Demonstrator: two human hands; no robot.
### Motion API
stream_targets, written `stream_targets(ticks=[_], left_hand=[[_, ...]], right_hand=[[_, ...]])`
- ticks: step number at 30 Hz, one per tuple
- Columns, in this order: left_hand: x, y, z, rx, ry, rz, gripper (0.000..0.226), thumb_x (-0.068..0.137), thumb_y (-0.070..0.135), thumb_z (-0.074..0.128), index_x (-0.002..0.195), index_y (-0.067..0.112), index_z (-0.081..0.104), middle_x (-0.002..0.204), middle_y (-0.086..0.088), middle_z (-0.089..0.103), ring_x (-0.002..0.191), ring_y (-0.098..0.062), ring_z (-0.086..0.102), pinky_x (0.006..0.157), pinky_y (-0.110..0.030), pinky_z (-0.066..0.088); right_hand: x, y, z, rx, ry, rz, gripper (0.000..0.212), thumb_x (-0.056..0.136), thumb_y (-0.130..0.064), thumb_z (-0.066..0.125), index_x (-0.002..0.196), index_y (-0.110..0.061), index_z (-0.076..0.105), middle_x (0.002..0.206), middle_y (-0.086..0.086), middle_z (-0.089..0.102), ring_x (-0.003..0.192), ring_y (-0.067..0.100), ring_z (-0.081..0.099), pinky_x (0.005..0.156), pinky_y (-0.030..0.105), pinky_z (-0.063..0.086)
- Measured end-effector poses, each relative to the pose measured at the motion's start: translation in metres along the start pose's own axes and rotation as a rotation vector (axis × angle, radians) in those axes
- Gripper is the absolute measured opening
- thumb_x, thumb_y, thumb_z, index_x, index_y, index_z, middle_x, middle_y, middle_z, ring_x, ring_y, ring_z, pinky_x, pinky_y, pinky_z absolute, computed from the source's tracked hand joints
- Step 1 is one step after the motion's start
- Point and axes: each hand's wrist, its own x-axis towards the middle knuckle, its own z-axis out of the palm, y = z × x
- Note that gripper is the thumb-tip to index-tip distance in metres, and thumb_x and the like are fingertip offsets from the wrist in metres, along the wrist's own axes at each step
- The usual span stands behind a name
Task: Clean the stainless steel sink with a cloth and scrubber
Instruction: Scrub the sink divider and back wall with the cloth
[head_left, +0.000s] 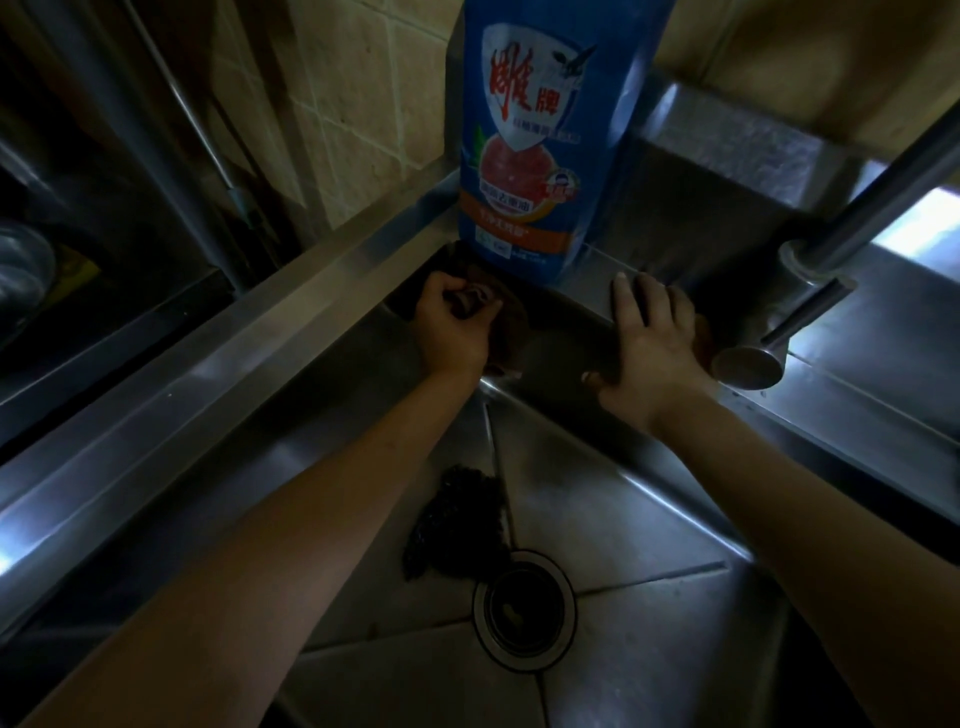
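Dim tiled walls back a stainless steel sink, where a blue detergent pouch stands upright on the far corner ledge beside the tap. Against the sink's far wall, the left hand is clenched around a bunched brown cloth, while the right hand lies flat with straight fingers over the rim, pressing the cloth's other end. Down on the basin floor, a dark wire scrubber lies untouched just beside the round drain.

Head view, close, steeply down into the sink corner
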Motion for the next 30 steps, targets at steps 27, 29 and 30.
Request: stream_targets(ticks=[27,29,30], left_hand=[[0.004,-0.015,0.0,0.097,0.002,0.02,0.032,0.076,0.002,0.072,0.102,0.004,0.055,0.116,-0.011,0.061,0.106,-0.016,0.056,0.081,-0.014,0.042],[0.004,-0.021,0.001,0.131,0.002,0.011,0.029,0.076,0.003,0.072,0.1,0.005,0.055,0.115,-0.01,0.061,0.107,-0.016,0.056,0.083,-0.015,0.041],[0.004,-0.025,0.002,0.138,0.0,0.008,0.028,0.076,0.003,0.072,0.099,0.005,0.055,0.115,-0.011,0.062,0.109,-0.018,0.056,0.084,-0.017,0.041]], right_hand=[[-0.003,-0.001,-0.002,-0.018,-0.011,-0.037,0.108,0.075,-0.033,0.073,0.15,-0.022,-0.004,0.157,0.004,-0.005,0.143,0.031,-0.008,0.115,0.049,0.007],[-0.004,-0.001,-0.004,-0.03,-0.025,-0.045,0.109,0.075,-0.034,0.073,0.15,-0.021,-0.006,0.157,0.005,-0.008,0.143,0.031,-0.01,0.115,0.049,0.005],[-0.005,-0.001,-0.004,-0.055,-0.021,-0.057,0.11,0.075,-0.034,0.072,0.149,-0.019,-0.007,0.157,0.006,-0.01,0.143,0.03,-0.011,0.115,0.049,0.002]])
